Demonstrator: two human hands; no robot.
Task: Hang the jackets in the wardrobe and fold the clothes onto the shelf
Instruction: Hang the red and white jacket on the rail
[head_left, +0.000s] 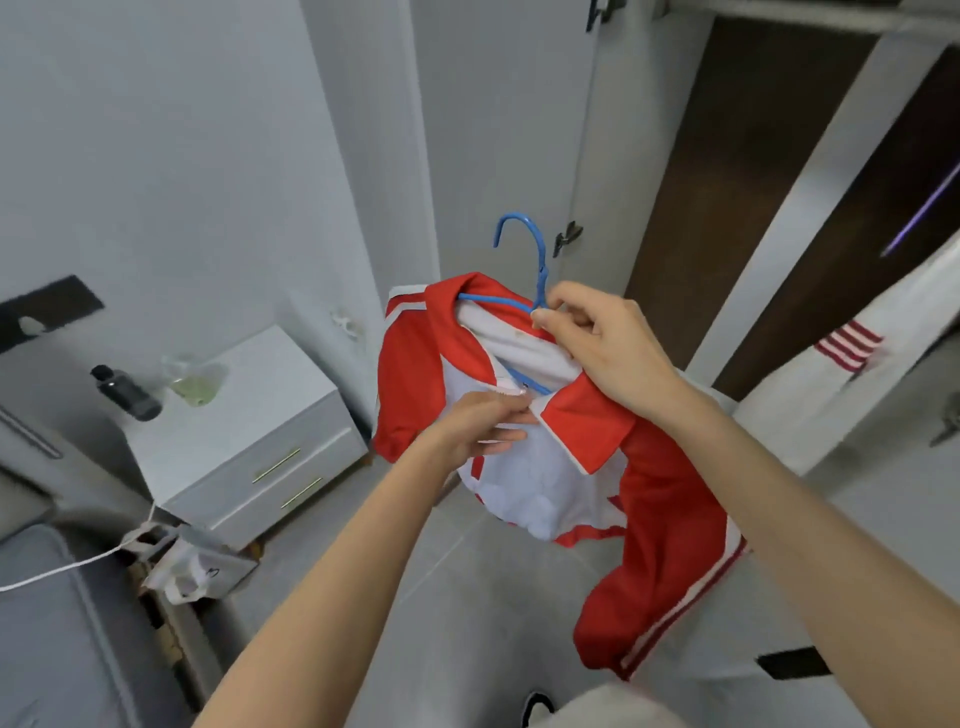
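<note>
A red and white jacket (660, 499) hangs in the air in front of me on a blue plastic hanger (524, 244), whose hook points up. My right hand (602, 343) grips the hanger's neck together with the jacket's collar. My left hand (483, 426) pinches the white front of the jacket near the zip, just below the collar. One red sleeve with white stripes dangles down at the right. The open wardrobe (737, 171) with its dark brown inside stands behind the jacket at the upper right.
A grey bedside cabinet (249, 436) with two drawers stands at the left, with a dark bottle (124, 392) and a glass (195, 376) on it. A bed edge (57, 623) and a white cable lie at the lower left. A white garment with red stripes (852, 345) lies at the right.
</note>
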